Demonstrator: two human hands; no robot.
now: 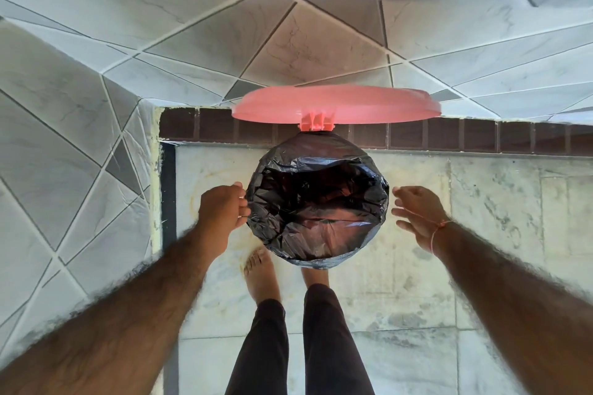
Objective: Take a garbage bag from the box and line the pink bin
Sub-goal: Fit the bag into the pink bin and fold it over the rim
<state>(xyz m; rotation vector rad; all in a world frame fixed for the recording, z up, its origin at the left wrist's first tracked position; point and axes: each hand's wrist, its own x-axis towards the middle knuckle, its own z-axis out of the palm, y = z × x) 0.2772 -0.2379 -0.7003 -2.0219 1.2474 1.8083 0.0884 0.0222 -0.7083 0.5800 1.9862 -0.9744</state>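
Observation:
I look straight down on the pink bin, whose raised lid (337, 104) stands open at the far side. A black garbage bag (316, 202) covers the bin's round mouth and hangs inside it, folded over the rim all around. My left hand (221, 207) is at the bag's left edge, fingertips touching or pinching the plastic. To the right of the bag, my right hand (417, 213) hovers with fingers spread, a small gap away from the plastic. The bin's body is hidden under the bag. No box is in view.
The bin stands on a pale marble floor (449, 282) close to a tiled wall (288, 42) with a brown skirting strip (449, 135). A wall corner (154, 186) lies to the left. My bare feet (260, 276) stand just in front of the bin.

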